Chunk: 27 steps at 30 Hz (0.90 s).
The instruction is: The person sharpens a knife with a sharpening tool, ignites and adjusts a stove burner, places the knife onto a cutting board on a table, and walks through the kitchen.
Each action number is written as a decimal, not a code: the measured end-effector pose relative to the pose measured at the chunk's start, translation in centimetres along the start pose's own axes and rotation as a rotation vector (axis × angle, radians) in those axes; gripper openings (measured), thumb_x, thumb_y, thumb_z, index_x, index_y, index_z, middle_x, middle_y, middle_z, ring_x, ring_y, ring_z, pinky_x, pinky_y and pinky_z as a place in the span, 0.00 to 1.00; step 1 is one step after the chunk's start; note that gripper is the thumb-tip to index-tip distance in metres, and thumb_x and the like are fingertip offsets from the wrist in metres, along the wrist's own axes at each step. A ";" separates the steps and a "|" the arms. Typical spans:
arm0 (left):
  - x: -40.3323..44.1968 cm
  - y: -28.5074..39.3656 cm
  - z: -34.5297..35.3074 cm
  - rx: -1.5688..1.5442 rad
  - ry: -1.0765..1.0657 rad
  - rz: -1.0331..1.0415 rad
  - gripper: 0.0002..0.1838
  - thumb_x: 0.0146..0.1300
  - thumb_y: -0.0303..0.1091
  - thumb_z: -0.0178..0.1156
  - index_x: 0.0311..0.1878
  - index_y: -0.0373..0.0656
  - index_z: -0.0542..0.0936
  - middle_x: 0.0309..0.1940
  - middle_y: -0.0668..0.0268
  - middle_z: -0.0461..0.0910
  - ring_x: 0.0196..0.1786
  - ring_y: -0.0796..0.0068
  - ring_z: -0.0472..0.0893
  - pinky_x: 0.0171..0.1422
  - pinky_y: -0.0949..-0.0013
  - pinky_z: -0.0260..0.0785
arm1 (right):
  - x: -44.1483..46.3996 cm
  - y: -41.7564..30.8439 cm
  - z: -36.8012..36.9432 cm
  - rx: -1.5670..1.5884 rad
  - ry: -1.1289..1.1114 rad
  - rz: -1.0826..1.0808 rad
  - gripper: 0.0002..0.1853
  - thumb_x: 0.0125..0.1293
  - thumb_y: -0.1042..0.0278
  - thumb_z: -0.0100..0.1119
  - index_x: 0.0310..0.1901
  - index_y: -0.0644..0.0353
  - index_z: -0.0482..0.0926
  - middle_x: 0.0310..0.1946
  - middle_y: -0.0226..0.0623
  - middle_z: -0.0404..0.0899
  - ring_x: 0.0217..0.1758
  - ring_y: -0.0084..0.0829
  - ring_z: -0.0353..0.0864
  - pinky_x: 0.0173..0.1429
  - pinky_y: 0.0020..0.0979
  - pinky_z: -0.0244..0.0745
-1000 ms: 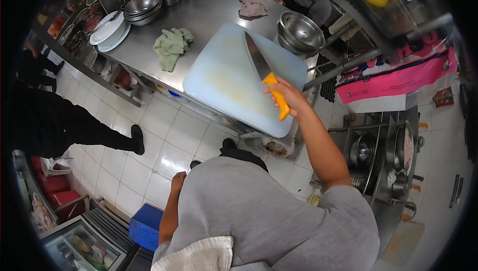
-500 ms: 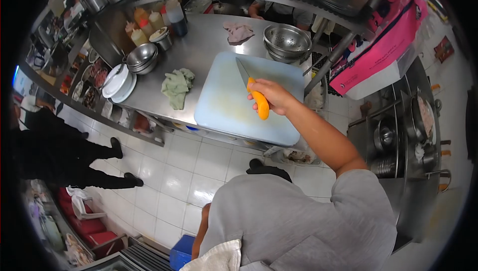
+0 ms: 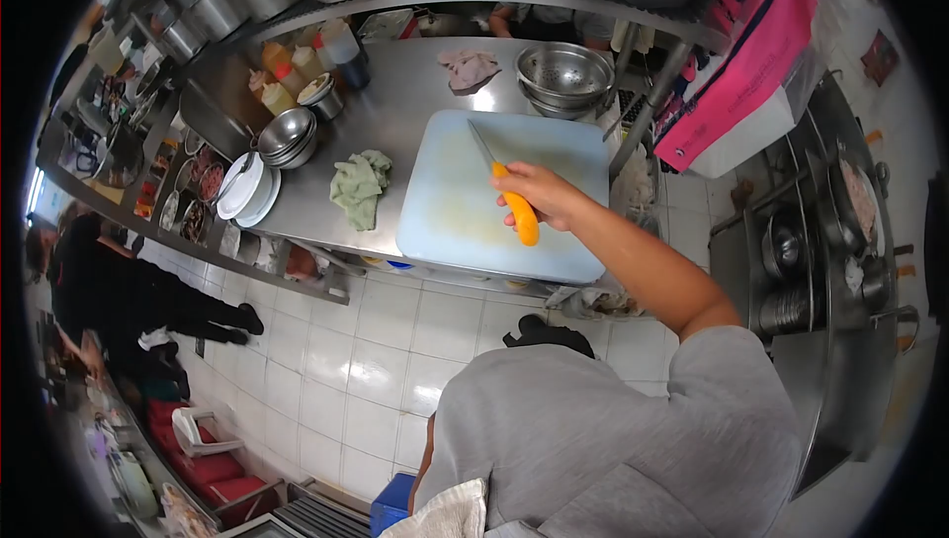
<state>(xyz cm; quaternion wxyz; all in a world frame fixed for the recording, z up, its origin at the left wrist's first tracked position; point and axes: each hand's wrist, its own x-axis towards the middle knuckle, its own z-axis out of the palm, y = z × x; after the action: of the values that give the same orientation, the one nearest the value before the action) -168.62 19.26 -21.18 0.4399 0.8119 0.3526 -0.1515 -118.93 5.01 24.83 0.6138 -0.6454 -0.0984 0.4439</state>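
My right hand point(image 3: 534, 194) is closed around the yellow-orange handle of a kitchen knife point(image 3: 518, 216). Its narrow blade points away from me over a pale blue-white cutting board point(image 3: 445, 231) on the steel counter. Left of the board lies a crumpled green cloth point(image 3: 360, 188). Beyond the board's far edge are a pinkish cloth point(image 3: 469, 70) and a stack of metal bowls with a colander point(image 3: 563, 75) on top. Only a sliver of my left arm point(image 3: 426, 459) shows beside my body; that hand is hidden.
Squeeze bottles point(image 3: 287, 73), small steel bowls point(image 3: 288, 137) and white plates point(image 3: 245, 192) line the counter's left side. Overhead runs a shelf point(image 3: 445, 22) with pots. A pink bag point(image 3: 741, 73) hangs at right. A person in black point(image 3: 109, 266) stands at left; another is partly visible behind the counter.
The view has shifted slightly. My right hand keeps its grip on the knife over the board, with the blade turned a little more on edge. The person in black at left has changed position.
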 end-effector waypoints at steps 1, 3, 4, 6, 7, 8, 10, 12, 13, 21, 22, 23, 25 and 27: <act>0.1 0.1 0.1 -0.005 0.008 0.003 0.21 0.66 0.45 0.39 0.44 0.43 0.78 0.43 0.49 0.77 0.48 0.49 0.75 0.53 0.54 0.66 | 0.1 0.6 -0.2 -0.003 0.015 -0.004 0.26 0.59 0.58 0.58 0.57 0.58 0.64 0.35 0.37 0.73 0.31 0.32 0.80 0.32 0.29 0.78; -0.1 0.2 0.3 -0.018 0.036 0.008 0.21 0.66 0.45 0.39 0.44 0.43 0.78 0.43 0.49 0.77 0.48 0.49 0.75 0.53 0.54 0.66 | 0.6 2.7 -1.5 -0.206 0.031 -0.035 0.32 0.58 0.59 0.60 0.63 0.57 0.59 0.37 0.42 0.73 0.38 0.37 0.80 0.37 0.34 0.77; -0.2 0.4 0.5 -0.026 0.052 0.009 0.21 0.66 0.45 0.39 0.44 0.43 0.78 0.43 0.49 0.77 0.48 0.49 0.75 0.53 0.54 0.66 | 1.1 4.5 -2.6 -0.544 0.117 -0.167 0.34 0.57 0.61 0.60 0.64 0.57 0.58 0.40 0.44 0.73 0.40 0.41 0.79 0.41 0.37 0.76; -0.1 1.0 1.1 -0.051 0.089 0.006 0.21 0.66 0.45 0.39 0.44 0.43 0.78 0.44 0.49 0.77 0.49 0.49 0.75 0.53 0.54 0.66 | 0.6 6.8 -3.6 -1.037 0.290 -0.369 0.36 0.55 0.64 0.60 0.65 0.56 0.57 0.44 0.48 0.73 0.45 0.46 0.76 0.49 0.41 0.72; -0.2 1.7 1.8 -0.079 0.109 -0.003 0.21 0.66 0.45 0.39 0.44 0.43 0.78 0.44 0.49 0.77 0.49 0.49 0.75 0.53 0.54 0.66 | 0.0 7.6 -3.8 -1.190 0.385 -0.419 0.36 0.54 0.65 0.60 0.65 0.57 0.58 0.45 0.49 0.74 0.47 0.48 0.75 0.52 0.42 0.70; -0.5 2.4 2.4 -0.131 0.130 -0.035 0.21 0.65 0.45 0.39 0.44 0.43 0.79 0.44 0.48 0.77 0.48 0.49 0.75 0.53 0.54 0.67 | 0.0 8.6 -4.2 -1.212 0.362 -0.429 0.36 0.54 0.65 0.60 0.65 0.57 0.58 0.45 0.49 0.74 0.47 0.48 0.75 0.52 0.42 0.70; -1.0 3.7 2.4 -0.222 0.157 -0.098 0.22 0.65 0.46 0.40 0.43 0.42 0.79 0.44 0.48 0.77 0.48 0.48 0.75 0.52 0.54 0.67 | 0.5 10.1 -5.1 -1.231 0.427 -0.535 0.34 0.55 0.64 0.60 0.63 0.58 0.60 0.44 0.49 0.74 0.47 0.48 0.75 0.51 0.43 0.71; -1.9 3.9 1.9 -0.300 0.168 -0.162 0.22 0.65 0.46 0.40 0.42 0.40 0.79 0.44 0.47 0.77 0.48 0.47 0.75 0.52 0.54 0.67 | 0.4 10.1 -5.3 -1.253 0.438 -0.564 0.31 0.55 0.63 0.60 0.61 0.59 0.63 0.44 0.48 0.75 0.47 0.47 0.75 0.51 0.43 0.71; -2.5 3.6 2.0 -0.337 0.168 -0.194 0.23 0.64 0.47 0.41 0.41 0.40 0.80 0.44 0.46 0.77 0.47 0.47 0.75 0.52 0.54 0.67 | 0.2 10.1 -5.5 -1.261 0.463 -0.592 0.29 0.56 0.62 0.60 0.59 0.60 0.66 0.43 0.48 0.75 0.48 0.46 0.74 0.50 0.42 0.71; -2.6 2.4 3.0 -0.233 0.098 -0.189 0.21 0.66 0.44 0.47 0.47 0.35 0.77 0.46 0.50 0.78 0.51 0.58 0.77 0.53 0.64 0.68 | -1.2 2.6 -7.9 -0.761 0.397 -0.501 0.17 0.64 0.63 0.55 0.51 0.63 0.74 0.40 0.35 0.79 0.42 0.26 0.76 0.49 0.27 0.71; -2.0 0.9 4.0 -0.095 0.124 0.027 0.20 0.66 0.43 0.48 0.49 0.36 0.76 0.47 0.51 0.77 0.50 0.61 0.77 0.53 0.66 0.68 | -1.6 1.9 -6.2 -0.667 0.341 -0.523 0.16 0.65 0.63 0.54 0.51 0.63 0.74 0.40 0.34 0.79 0.42 0.25 0.76 0.49 0.26 0.70; -1.1 -1.1 5.2 0.043 0.151 0.247 0.20 0.65 0.42 0.49 0.50 0.36 0.76 0.49 0.53 0.77 0.50 0.65 0.77 0.53 0.67 0.68 | -1.9 1.6 -4.3 -0.572 0.287 -0.547 0.15 0.66 0.64 0.53 0.51 0.63 0.74 0.40 0.32 0.78 0.42 0.24 0.76 0.49 0.25 0.70; -2.9 5.2 1.6 -0.492 -0.074 0.044 0.19 0.66 0.42 0.49 0.51 0.37 0.75 0.49 0.57 0.78 0.49 0.70 0.77 0.53 0.70 0.68 | -2.5 2.4 0.2 -0.703 0.177 -0.507 0.16 0.67 0.63 0.52 0.51 0.63 0.74 0.41 0.32 0.78 0.41 0.22 0.75 0.49 0.23 0.70; -5.3 13.3 -3.4 -0.873 -0.193 -0.161 0.20 0.66 0.42 0.49 0.52 0.37 0.75 0.49 0.60 0.78 0.48 0.73 0.76 0.53 0.71 0.67 | -0.8 8.3 3.7 -0.620 -0.003 -0.419 0.14 0.64 0.64 0.55 0.50 0.59 0.75 0.37 0.32 0.78 0.37 0.23 0.74 0.43 0.26 0.71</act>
<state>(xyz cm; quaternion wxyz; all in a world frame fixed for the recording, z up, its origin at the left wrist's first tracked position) -163.19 14.88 -8.20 0.7588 0.5024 0.4029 -0.0973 -125.45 5.21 18.46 0.4665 -0.7659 -0.3588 0.2588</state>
